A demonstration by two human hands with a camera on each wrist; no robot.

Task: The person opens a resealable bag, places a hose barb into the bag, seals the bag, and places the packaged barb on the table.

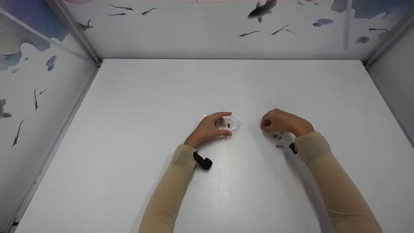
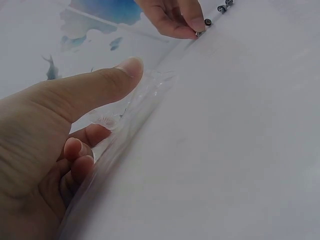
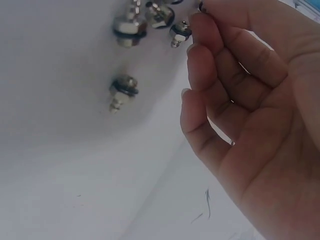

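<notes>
My left hand (image 1: 212,127) curls around a clear plastic bag (image 1: 236,123), thumb and index finger spread wide at its mouth. A small metal piece (image 1: 229,125) shows inside the bag. In the left wrist view the film of the bag (image 2: 150,92) stretches past the thumb, with other fingers bent behind it. To the right, my right hand (image 1: 284,122) pinches a small metal fitting (image 2: 199,34) between thumb and index finger. Several loose metal fittings (image 3: 122,92) with hex bodies, ribbed tips and black rings lie on the table beside that hand.
The white table (image 1: 145,97) runs back to a printed wall panel (image 1: 194,35) with fish. A second panel (image 1: 29,113) borders the left side. A black wrist camera (image 1: 204,162) hangs at the left sleeve, above the tabletop.
</notes>
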